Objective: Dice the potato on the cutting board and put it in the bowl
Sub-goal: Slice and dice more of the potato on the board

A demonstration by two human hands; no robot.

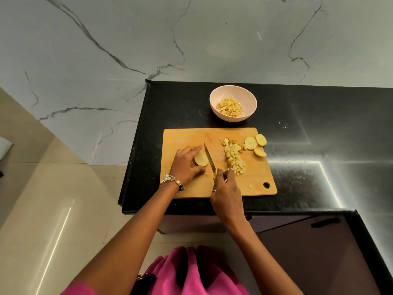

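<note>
Nearest the person, the right hand (226, 188) is wrapped round the yellow handle of the knife (210, 158), whose blade slants up and left across the cutting board (191, 135), its edge just beside the cut face of a potato piece (201, 159). The left hand (187, 166) curls over that piece and pins it to the board. The step in hand looks like slicing this chunk down before dicing it; it would go best with the left fingertips tucked back from the blade and the flat face kept down so the piece cannot rock. Just right of the blade lies a heap of diced potato (234, 157), and beyond it three round potato slices (255, 142) sit at the board's far right corner, one overhanging the edge. Farthest, on the black desk (319, 124), the pink bowl (244, 92) already holds some dice.
</note>
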